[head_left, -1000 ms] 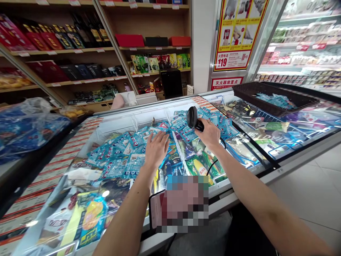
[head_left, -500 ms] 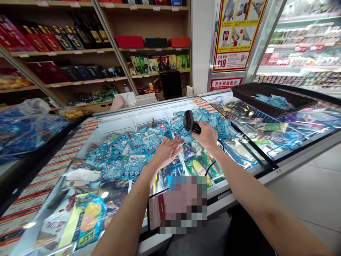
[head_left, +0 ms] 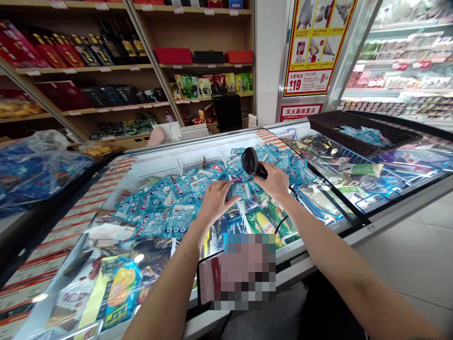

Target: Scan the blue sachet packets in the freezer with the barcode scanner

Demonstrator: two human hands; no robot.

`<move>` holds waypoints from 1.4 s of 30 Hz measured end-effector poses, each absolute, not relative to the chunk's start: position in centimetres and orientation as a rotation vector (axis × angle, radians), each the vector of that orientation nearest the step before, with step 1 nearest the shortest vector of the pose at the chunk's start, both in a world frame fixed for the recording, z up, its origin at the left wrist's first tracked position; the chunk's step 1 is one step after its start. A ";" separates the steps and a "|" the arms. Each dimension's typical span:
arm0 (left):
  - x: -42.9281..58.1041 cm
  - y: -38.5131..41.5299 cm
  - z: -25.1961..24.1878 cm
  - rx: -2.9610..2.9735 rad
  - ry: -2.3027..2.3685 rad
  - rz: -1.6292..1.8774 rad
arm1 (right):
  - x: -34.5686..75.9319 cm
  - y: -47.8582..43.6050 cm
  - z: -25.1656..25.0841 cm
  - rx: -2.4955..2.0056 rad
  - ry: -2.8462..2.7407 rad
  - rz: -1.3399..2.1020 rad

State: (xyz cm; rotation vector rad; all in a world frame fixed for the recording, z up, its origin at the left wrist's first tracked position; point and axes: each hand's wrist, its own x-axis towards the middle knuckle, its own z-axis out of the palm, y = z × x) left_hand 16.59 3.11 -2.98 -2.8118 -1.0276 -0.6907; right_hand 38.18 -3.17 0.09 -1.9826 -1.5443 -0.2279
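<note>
My right hand (head_left: 274, 182) grips a black handheld barcode scanner (head_left: 249, 161) by its handle, with the scanner head tilted over the packets. A black cord runs down from it. My left hand (head_left: 216, 200) has its fingers stretched and its thumb apart, resting at the edge of a spread of small blue packets (head_left: 179, 215) on the freezer's glass top. A single blue packet (head_left: 241, 191) lies just right of my left fingers, below the scanner head. Whether the fingertips touch it cannot be made out.
The glass-topped freezer (head_left: 122, 189) holds bagged frozen foods. A phone (head_left: 208, 278), partly blurred out, lies at its front edge. A dark basket (head_left: 399, 134) with blue packets stands at right. A plastic bag of blue packets (head_left: 38, 165) lies left. Shelves (head_left: 208, 65) stand behind.
My left hand has drawn back slightly left, its fingers more bent, and the blue packet beside it shows more fully. The scanner has shifted slightly left in my right hand.
</note>
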 end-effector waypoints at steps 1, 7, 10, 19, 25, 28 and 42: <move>16.5 3.2 -3.0 -2.802 -1.042 -0.722 | 38.2 -3.2 0.1 -1.981 -1.544 -0.227; 15.9 3.8 -3.1 -2.694 -1.237 -1.036 | 38.3 -3.0 -0.1 -1.992 -1.533 -0.235; 15.6 4.1 -3.0 -2.656 -1.334 -1.226 | 38.3 -3.0 -0.1 -1.967 -1.531 -0.253; 15.2 3.9 -2.9 -2.515 -1.573 -1.558 | 37.4 -3.5 -0.2 -1.821 -1.712 -0.271; 15.2 3.9 -2.9 -2.520 -1.606 -1.592 | 36.9 -3.6 -0.3 -1.754 -1.873 -0.227; 15.0 4.1 -3.0 -2.516 -1.565 -1.624 | 37.0 -3.7 -0.3 -1.734 -1.894 -0.207; 14.8 4.2 -2.9 -2.406 -1.557 -1.626 | 36.4 -3.7 -0.8 -1.620 -1.962 -0.201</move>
